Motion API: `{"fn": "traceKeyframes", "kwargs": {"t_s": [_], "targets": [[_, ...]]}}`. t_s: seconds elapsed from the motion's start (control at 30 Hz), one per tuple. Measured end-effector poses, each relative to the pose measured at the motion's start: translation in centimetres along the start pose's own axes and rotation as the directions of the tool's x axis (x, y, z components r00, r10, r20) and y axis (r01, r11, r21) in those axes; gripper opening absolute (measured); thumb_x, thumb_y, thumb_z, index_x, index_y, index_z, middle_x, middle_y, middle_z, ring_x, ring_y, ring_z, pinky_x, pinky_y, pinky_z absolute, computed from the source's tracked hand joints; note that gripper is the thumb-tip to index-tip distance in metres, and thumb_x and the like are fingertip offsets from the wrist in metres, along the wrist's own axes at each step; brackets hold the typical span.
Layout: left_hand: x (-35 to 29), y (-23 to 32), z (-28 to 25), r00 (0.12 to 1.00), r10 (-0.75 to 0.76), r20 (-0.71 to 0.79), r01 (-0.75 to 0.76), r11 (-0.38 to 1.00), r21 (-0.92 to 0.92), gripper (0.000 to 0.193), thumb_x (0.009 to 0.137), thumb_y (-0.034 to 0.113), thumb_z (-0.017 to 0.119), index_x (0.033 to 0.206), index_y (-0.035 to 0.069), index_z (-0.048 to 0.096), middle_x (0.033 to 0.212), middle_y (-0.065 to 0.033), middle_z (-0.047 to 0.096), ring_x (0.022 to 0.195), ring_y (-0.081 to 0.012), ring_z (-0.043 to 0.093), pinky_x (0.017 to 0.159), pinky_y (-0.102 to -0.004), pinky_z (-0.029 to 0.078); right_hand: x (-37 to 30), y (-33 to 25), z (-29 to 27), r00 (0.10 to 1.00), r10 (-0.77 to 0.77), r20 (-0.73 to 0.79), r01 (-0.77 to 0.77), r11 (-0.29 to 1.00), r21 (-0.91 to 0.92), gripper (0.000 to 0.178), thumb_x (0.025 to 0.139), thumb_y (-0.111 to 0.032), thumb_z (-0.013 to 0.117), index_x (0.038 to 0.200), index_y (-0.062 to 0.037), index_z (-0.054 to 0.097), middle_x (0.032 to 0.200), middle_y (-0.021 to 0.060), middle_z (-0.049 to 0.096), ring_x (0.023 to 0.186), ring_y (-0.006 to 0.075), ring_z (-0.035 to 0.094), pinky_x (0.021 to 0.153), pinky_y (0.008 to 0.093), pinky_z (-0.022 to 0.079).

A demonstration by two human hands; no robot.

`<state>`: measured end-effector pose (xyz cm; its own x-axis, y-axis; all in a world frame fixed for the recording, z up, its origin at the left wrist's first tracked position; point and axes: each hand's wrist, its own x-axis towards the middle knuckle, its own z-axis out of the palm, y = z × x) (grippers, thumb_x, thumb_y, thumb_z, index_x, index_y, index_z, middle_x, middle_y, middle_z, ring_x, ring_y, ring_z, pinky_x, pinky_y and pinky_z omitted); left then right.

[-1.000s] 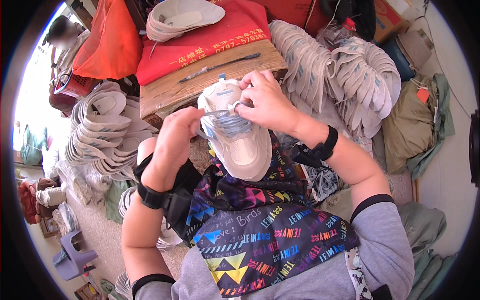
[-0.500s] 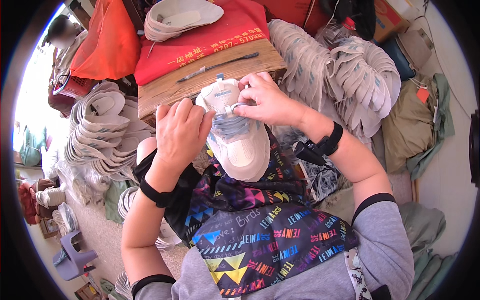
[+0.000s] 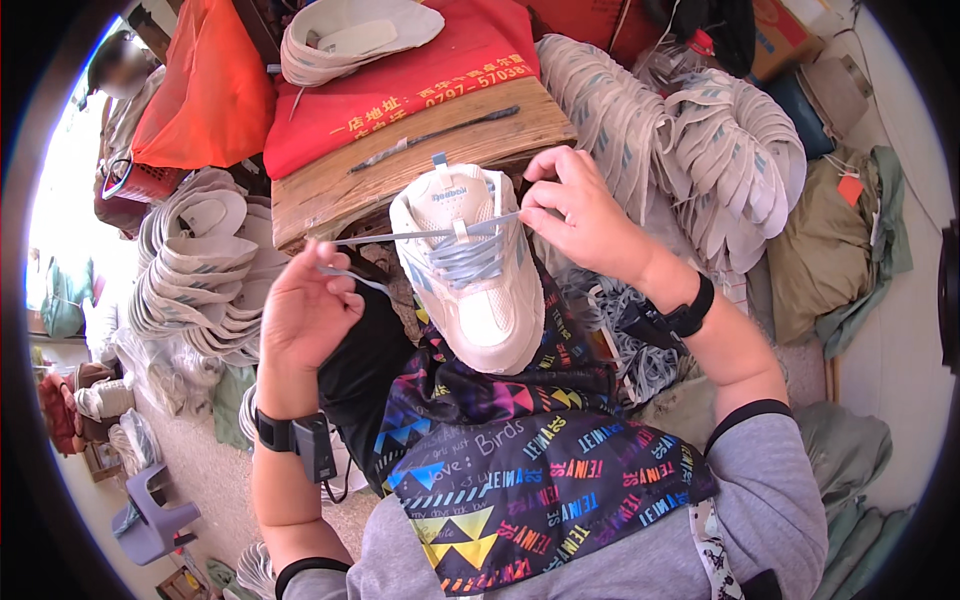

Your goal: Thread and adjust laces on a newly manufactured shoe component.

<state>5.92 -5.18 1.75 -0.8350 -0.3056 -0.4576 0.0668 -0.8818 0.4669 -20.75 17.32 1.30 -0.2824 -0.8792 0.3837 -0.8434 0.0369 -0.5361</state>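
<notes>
A white sneaker [image 3: 487, 325] rests on my lap, toe toward me, with pale blue laces crossed over its front. One shoelace [image 3: 395, 237] stretches in a nearly straight line across the tongue, through a small loop there. My left hand [image 3: 310, 305], left of the shoe, is closed on the lace's left part, and a loose end curls down beside the fingers. On the right, my right hand [image 3: 580, 215] pinches the lace between thumb and finger beside the collar. A patterned dark apron [image 3: 540, 480] covers my lap.
Just beyond the shoe stands a wooden bench [image 3: 420, 165] bearing a thin dark tool [image 3: 435, 137], a red cloth [image 3: 470, 50] and shoe uppers [image 3: 360, 40]. Stacks of uppers rise at left [image 3: 190, 270] and right [image 3: 735, 150]. Bundled laces [image 3: 635, 345] lie right of my lap.
My left hand has moved left and down, and my right hand outward to the right. The lace between them is now drawn out straight across the shoe.
</notes>
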Motion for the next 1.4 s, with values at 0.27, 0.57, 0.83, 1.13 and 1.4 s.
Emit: {"fn": "traceKeyframes", "kwargs": {"t_s": [0.27, 0.57, 0.83, 1.13, 1.4], "targets": [[-3.3, 8.9, -10.7, 0.908, 0.282, -0.308, -0.348, 0.920, -0.183, 0.024, 0.093, 0.024, 0.063, 0.117, 0.020, 0.067, 0.112, -0.0050, 0.063, 0.088, -0.0171, 0.056, 0.081, -0.0325, 0.044, -3.6, 6.3, -0.8, 0.798, 0.602, 0.032, -0.583, 0.759, 0.289, 0.015, 0.094, -0.020, 0.057, 0.094, -0.0067, 0.064, 0.089, 0.0126, 0.070, 0.067, 0.0278, 0.066, 0.064, 0.0350, 0.050], [-7.3, 12.4, -24.1, 0.676, 0.525, -0.516, -0.716, 0.635, -0.291, 0.036, 0.101, 0.030, 0.044, 0.122, 0.009, 0.064, 0.116, -0.0107, 0.062, 0.085, -0.0205, 0.054, 0.077, -0.0362, 0.042, -12.0, 22.1, -4.7, 0.244, 0.968, 0.051, -0.030, -0.045, 0.999, 0.022, 0.094, -0.005, 0.049, 0.113, 0.0008, 0.059, 0.097, 0.0117, 0.068, 0.070, 0.0120, 0.061, 0.058, 0.0234, 0.048], [-3.2, 8.4, -11.8, 0.379, 0.710, -0.593, -0.624, 0.670, 0.403, 0.031, 0.099, 0.032, 0.053, 0.125, 0.015, 0.056, 0.098, -0.0012, 0.062, 0.063, -0.0075, 0.043, 0.053, -0.0242, 0.032, -9.5, 12.4, -3.2, 0.352, 0.920, 0.169, -0.650, 0.111, 0.752, 0.035, 0.090, -0.012, 0.059, 0.123, -0.0020, 0.055, 0.087, 0.0043, 0.068, 0.048, 0.0032, 0.035, 0.040, 0.0182, 0.024], [1.1, -1.7, 3.0, 0.809, 0.582, 0.074, -0.418, 0.482, 0.770, 0.031, 0.099, 0.015, 0.052, 0.125, -0.001, 0.055, 0.098, -0.0069, 0.071, 0.068, -0.0043, 0.055, 0.060, -0.0173, 0.040, -2.4, 2.3, 2.7, 0.867, 0.459, 0.194, -0.456, 0.574, 0.681, 0.017, 0.099, -0.017, 0.052, 0.109, -0.0042, 0.058, 0.093, 0.0021, 0.068, 0.077, 0.0065, 0.055, 0.069, 0.0213, 0.044], [4.5, -6.1, 3.2, 0.873, 0.468, 0.140, -0.395, 0.509, 0.765, 0.017, 0.100, 0.015, 0.054, 0.101, 0.000, 0.061, 0.081, -0.0010, 0.063, 0.066, -0.0053, 0.055, 0.059, -0.0197, 0.043, -1.8, -0.7, 2.2, 0.816, 0.538, 0.210, -0.576, 0.728, 0.373, 0.018, 0.090, -0.021, 0.065, 0.091, -0.0031, 0.066, 0.076, 0.0060, 0.064, 0.067, 0.0126, 0.060, 0.064, 0.0285, 0.047]]}}
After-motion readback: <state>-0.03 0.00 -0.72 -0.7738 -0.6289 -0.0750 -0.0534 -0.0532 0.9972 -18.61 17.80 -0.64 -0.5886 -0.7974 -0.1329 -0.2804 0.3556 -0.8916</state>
